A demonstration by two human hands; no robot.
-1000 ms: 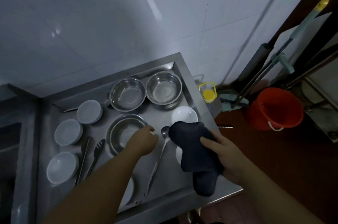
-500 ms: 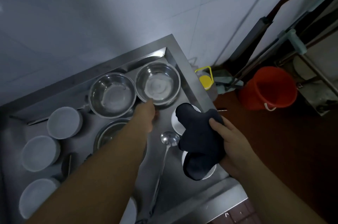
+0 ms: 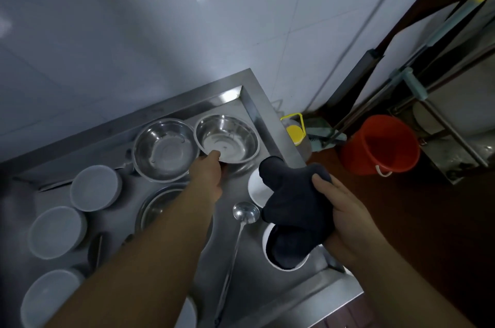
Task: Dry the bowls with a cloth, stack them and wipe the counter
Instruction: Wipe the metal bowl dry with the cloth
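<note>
Grip (image 3: 207, 175) on steel bowl (image 3: 227, 137) rim

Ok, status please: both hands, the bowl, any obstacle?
Left hand grips rim of corner steel bowl. Right hand holds dark cloth. Ladle lies nearby, not blocking.

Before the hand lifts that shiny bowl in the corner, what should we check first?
1. Left hand holds the corner steel bowl by its near rim: ok, though the fingers under it are hidden.
2. Right hand has the dark cloth ready: ok.
3. Neighbouring steel bowl leaves room to lift: cannot tell, the rims look very close.
4. Ladle lies out of the bowl's way: ok.
5. Bowl is dry inside: cannot tell.
</note>
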